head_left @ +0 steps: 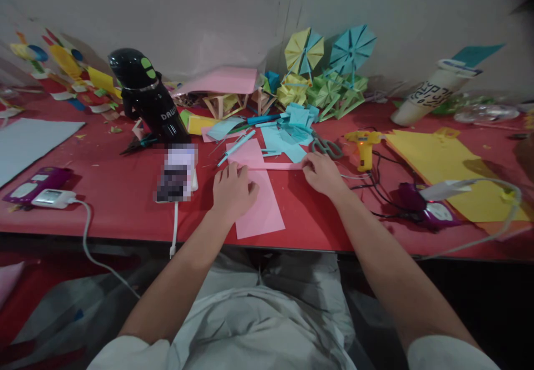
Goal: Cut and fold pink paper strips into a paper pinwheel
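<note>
A narrow folded pink strip [275, 166] lies crosswise between my hands, over a pink sheet [261, 211] on the red table. My left hand [233, 189] rests on the strip's left end with its fingers spread, pressing down on strip and sheet. At the strip's right end, the fingers of my right hand [321, 172] are closed on it. Blue paper pieces [287, 144] and thin blue rolls [236, 148] are scattered just beyond the strip. Scissors [327, 146] lie behind my right hand.
A black bottle [154, 103] and a charging phone [177, 174] stand and lie left. Right are a yellow glue gun [364, 148], cables, a purple power strip [434, 208], yellow paper [463, 175] and a cup [434, 92]. Paper umbrellas [352, 50] line the wall.
</note>
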{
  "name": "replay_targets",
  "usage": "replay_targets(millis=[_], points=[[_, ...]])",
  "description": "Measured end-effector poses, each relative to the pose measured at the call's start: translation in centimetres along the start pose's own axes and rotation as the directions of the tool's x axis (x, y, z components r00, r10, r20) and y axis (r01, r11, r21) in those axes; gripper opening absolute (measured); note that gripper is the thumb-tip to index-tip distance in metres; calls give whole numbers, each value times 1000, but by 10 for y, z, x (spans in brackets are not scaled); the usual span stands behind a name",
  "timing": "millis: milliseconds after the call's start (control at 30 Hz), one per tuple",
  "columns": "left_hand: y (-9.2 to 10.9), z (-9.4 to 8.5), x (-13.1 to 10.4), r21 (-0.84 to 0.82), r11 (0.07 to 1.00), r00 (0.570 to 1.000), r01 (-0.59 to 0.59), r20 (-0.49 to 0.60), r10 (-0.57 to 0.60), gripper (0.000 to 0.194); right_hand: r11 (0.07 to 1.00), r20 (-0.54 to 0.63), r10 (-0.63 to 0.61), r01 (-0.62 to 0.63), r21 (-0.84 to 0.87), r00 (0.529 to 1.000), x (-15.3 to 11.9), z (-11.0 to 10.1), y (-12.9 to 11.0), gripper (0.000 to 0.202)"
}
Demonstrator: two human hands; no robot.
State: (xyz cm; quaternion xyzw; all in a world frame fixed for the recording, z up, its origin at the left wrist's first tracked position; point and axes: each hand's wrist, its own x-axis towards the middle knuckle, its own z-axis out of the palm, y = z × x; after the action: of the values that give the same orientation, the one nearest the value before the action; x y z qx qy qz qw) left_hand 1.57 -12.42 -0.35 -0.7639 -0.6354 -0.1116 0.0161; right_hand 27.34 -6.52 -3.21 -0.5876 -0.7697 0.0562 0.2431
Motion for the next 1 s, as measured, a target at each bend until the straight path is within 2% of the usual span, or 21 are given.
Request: replay_targets(millis=[367, 733, 833, 1000], points=[[0, -1, 1, -1, 1000, 1000, -5, 1, 5, 44, 1000, -2, -2, 2, 9, 1000, 0, -2, -2, 14], [-1, -4, 8, 12, 1000, 1000, 13, -27, -12, 35, 1000, 1, -7, 7, 12, 1000, 0, -2, -1, 15], [5, -6, 17, -3, 998, 998, -55, -4, 55, 32, 1000, -3, -11, 11, 2, 1000, 0, -1, -1, 15], [21, -15, 40, -62, 979, 973, -194, 115, 200, 32, 1000, -9, -20, 20, -2, 1000, 0, -1, -2, 14]])
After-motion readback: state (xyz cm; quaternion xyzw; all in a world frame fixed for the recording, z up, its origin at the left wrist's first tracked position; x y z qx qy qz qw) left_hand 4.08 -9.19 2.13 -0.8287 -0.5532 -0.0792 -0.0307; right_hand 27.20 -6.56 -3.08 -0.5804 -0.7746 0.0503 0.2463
